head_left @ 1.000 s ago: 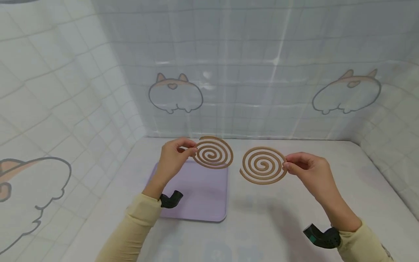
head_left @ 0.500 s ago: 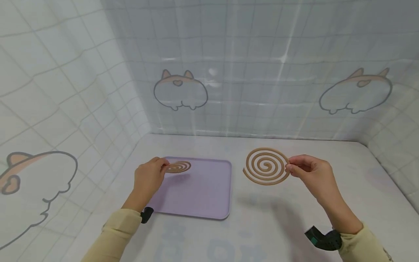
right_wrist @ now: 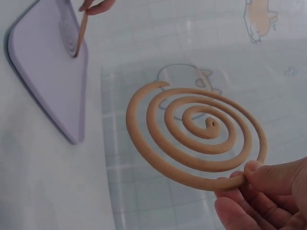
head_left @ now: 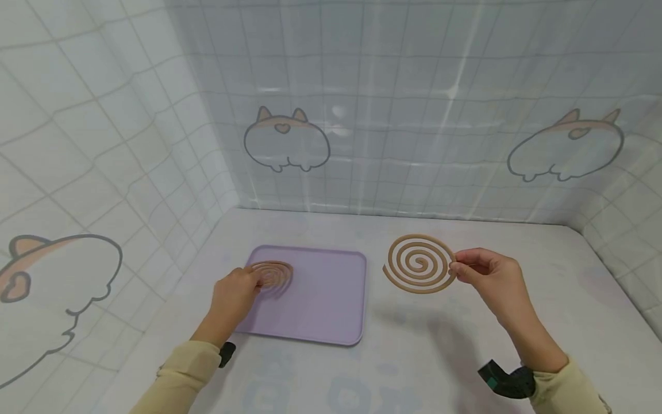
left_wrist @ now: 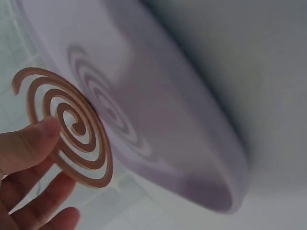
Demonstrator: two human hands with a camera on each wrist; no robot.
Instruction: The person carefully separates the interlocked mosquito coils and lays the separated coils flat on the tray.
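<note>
Pinched between my left thumb and fingers is a brown mosquito coil [left_wrist: 96,182], tilted over the left part of a lilac tray [head_left: 320,302]. Its spiral shadow falls on the tray floor in the left wrist view. My left hand [head_left: 234,294] is at the tray's left side; whether the coil's lower edge touches the tray I cannot tell. To the right of the tray, my right hand [head_left: 493,282] holds a second mosquito coil [right_wrist: 211,184] by its outer ring, raised above the white table. Thumb and fingertips grip that ring at its right edge.
The white table [head_left: 403,368] carries faint printed marks near the front. Tile-patterned sheets with cartoon animal prints form a back wall [head_left: 393,144] and side walls. A black camera mount [head_left: 507,379] sits on the right wrist.
My left hand has moved left and down with its coil, from above the tray's right part to its left part. The coil's tilt changed. My right hand stayed nearly still.
</note>
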